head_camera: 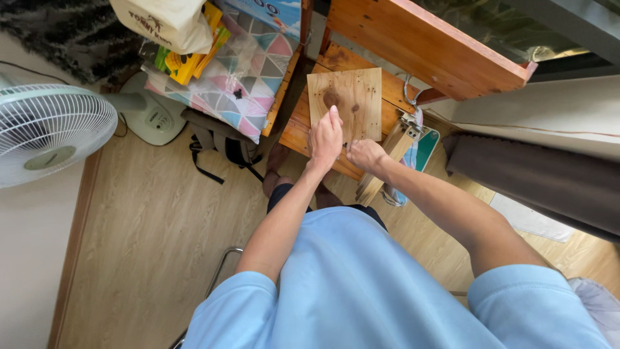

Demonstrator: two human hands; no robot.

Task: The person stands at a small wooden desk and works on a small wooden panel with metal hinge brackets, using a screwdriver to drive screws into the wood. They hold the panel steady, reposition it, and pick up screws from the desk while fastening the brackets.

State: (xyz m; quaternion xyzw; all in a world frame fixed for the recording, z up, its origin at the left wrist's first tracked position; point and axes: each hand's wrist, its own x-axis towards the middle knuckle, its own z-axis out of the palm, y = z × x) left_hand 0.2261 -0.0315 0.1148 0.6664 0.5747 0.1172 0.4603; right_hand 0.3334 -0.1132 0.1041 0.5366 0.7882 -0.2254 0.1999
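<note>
A view from above is given of a person in a light blue shirt [361,284], seated and reaching forward with both bare arms. A square wooden board [352,97] with two dark knots is seen lying on a low wooden table [303,132] in front of the person. The left hand [325,139] is laid on the near edge of the board, its fingers held together and stretched forward, pressed flat against the wood. The right hand [366,155] is placed just beside it at the board's near right corner, with the fingers curled inward; whether something small is pinched in it cannot be told. A narrower plank [386,165] is leaned against the table just to the right of this hand.

The floor [148,220] is covered in pale wood-look planks. At the far left a white electric fan [48,132] is seen, with its round base [155,113] standing behind it. A cushion [242,81] with a pattern of coloured triangles is propped beside the table, and a white bag [169,22] and yellow packets [187,61] are piled on top of it. A dark backpack [223,145] is set on the floor below the cushion. A long wooden shelf [426,45] is seen above the table, and a dark grey cloth [536,184] is spread at the right.
</note>
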